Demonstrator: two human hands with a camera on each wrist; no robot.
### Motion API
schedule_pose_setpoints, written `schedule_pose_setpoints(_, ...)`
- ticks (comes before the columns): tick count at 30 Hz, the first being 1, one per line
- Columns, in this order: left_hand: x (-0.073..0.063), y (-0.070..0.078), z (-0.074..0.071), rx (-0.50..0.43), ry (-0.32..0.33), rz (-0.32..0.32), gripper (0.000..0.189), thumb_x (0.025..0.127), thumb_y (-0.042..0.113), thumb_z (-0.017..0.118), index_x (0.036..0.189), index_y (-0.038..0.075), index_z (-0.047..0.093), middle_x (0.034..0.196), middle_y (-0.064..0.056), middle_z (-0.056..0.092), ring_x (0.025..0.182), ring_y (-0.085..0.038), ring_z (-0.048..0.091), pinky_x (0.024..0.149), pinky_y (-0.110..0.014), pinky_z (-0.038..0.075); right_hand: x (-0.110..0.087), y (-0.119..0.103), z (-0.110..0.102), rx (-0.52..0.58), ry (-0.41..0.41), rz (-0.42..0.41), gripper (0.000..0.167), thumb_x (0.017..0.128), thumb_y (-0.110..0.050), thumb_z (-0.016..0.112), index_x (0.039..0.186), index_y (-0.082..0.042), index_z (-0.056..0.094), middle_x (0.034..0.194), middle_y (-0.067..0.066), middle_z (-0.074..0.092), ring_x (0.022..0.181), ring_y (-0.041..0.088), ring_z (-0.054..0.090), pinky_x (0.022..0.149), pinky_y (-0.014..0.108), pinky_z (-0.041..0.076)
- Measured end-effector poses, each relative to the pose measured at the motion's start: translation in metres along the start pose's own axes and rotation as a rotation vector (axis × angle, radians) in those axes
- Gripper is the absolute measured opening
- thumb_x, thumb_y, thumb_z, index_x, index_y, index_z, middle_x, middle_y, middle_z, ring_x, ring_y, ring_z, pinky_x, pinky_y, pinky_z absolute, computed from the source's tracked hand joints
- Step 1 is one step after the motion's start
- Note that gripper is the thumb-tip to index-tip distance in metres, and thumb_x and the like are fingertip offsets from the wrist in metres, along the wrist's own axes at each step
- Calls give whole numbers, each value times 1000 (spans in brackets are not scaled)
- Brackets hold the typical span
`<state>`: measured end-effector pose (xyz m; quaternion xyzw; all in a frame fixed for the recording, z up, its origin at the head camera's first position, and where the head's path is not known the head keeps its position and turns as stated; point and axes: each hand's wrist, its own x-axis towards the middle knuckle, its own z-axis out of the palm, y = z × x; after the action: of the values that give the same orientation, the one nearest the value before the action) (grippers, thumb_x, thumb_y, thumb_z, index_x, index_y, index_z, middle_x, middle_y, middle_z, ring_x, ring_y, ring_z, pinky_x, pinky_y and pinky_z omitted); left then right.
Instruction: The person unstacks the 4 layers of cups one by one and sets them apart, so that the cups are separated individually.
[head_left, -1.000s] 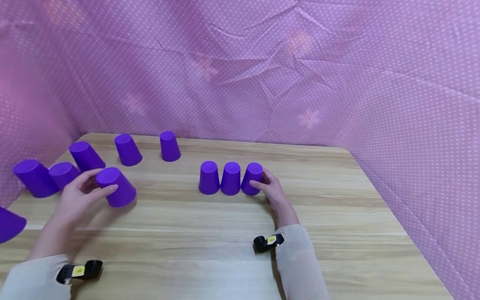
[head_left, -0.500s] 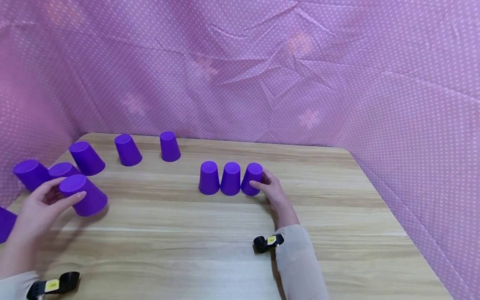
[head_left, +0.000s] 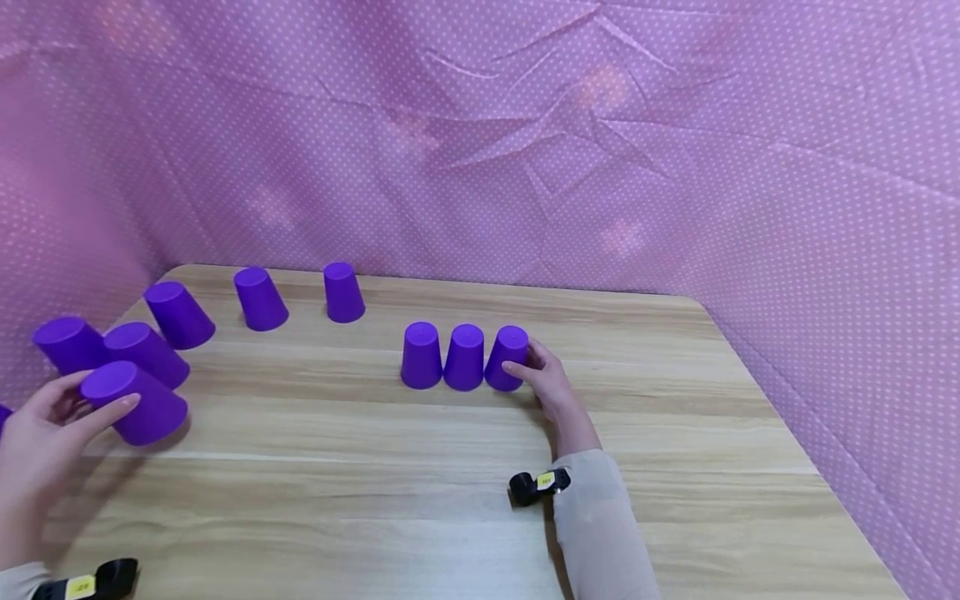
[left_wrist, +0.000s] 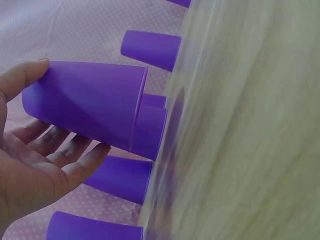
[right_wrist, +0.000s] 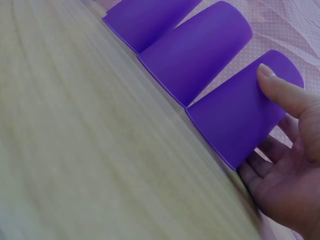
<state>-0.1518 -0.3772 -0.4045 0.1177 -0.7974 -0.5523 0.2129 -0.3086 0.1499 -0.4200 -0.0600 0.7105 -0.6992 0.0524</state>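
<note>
My left hand (head_left: 75, 408) grips an upside-down purple cup (head_left: 138, 404) near the table's left edge, thumb on its near side and fingers behind. In the left wrist view the same cup (left_wrist: 90, 110) lies between the thumb and fingers of the left hand (left_wrist: 45, 150), tilted off the wood. Three upside-down purple cups stand in a tight row mid-table. My right hand (head_left: 525, 360) curls round the rightmost one (head_left: 504, 354), thumb in front. The right wrist view shows that cup (right_wrist: 240, 115) standing on the table in my right hand (right_wrist: 285, 165).
Other upside-down purple cups stand at the left and back: (head_left: 70, 342), (head_left: 146, 350), (head_left: 178, 312), (head_left: 260, 297), (head_left: 343, 292). The wooden table (head_left: 450, 500) is walled by purple dotted cloth (head_left: 675, 167) at the back and both sides.
My left hand has carried its cup leftward and nearer, up to the cups at the left edge. The right hand and the row of three have stayed put.
</note>
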Motion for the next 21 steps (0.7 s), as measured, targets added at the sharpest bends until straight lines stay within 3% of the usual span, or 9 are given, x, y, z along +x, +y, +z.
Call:
schedule_pose_setpoints(6,8,-30,-11,57,32,-26,54,73,8,69,119,26,46,94,23,49,82,13,46,65,-1,35,0,0,1,-12,7,15,55,73,-7,67,123,-8,45,117,14,49,108,24,43,95,36,30)
schedule_pose_setpoints(9,10,-42,-17,-68,36,-16,55,72,2,68,120,19,47,96,19,51,83,12,49,68,-1,35,0,0,1,-11,7,20,55,73,-7,67,123,-9,45,118,14,49,108,24,43,95,35,30)
schedule_pose_setpoints(14,10,-50,-23,-314,26,16,49,68,-10,66,108,15,52,93,14,58,79,7,54,68,-3,39,1,0,0,-12,13,27,56,73,-8,67,124,-9,45,118,13,49,108,23,43,95,35,30)
schedule_pose_setpoints(21,9,-56,-30,-294,43,24,50,68,-12,65,107,18,52,88,16,59,74,7,54,61,-5,42,2,1,0,-11,7,25,56,73,-8,68,124,-9,45,117,14,49,108,23,44,95,35,30)
